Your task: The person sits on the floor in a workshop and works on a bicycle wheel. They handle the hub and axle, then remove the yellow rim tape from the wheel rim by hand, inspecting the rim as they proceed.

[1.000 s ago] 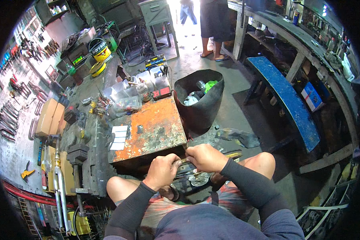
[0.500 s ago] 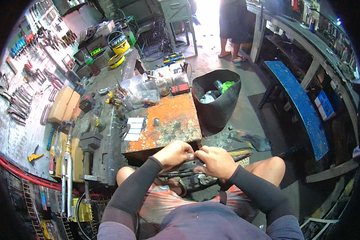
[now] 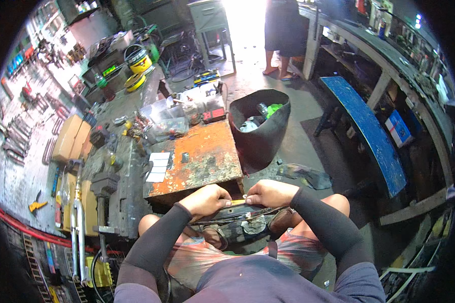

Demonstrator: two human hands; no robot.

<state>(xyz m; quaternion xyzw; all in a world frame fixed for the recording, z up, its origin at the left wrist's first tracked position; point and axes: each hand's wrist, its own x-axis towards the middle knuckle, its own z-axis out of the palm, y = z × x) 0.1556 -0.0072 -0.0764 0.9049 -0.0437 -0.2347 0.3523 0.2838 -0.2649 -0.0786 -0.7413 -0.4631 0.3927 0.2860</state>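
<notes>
Over my lap, a narrow yellow strip [image 3: 238,202] shows between my two hands, along a long dark curved piece like a wheel rim [image 3: 220,218]. My left hand [image 3: 209,200] pinches the strip's left part, thumb and fingers together. At its right part, my right hand [image 3: 272,193] pinches too, close to the left one. My fingers hide the ends of the strip. The dark piece lies across between my knees, and its far side is out of sight.
Ahead stands a rusty orange box [image 3: 207,164] with white paper [image 3: 158,167] on it. Beyond it are a black bin [image 3: 260,146] and a blue bench [image 3: 366,131]. A vise [image 3: 105,184] and a silver bicycle fork [image 3: 78,217] are at left. A person [image 3: 283,30] stands by the doorway.
My hands have moved slightly apart, uncovering the yellow strip between them. The yellow length seen earlier at the right of my right hand no longer shows. The whole view has shifted a little.
</notes>
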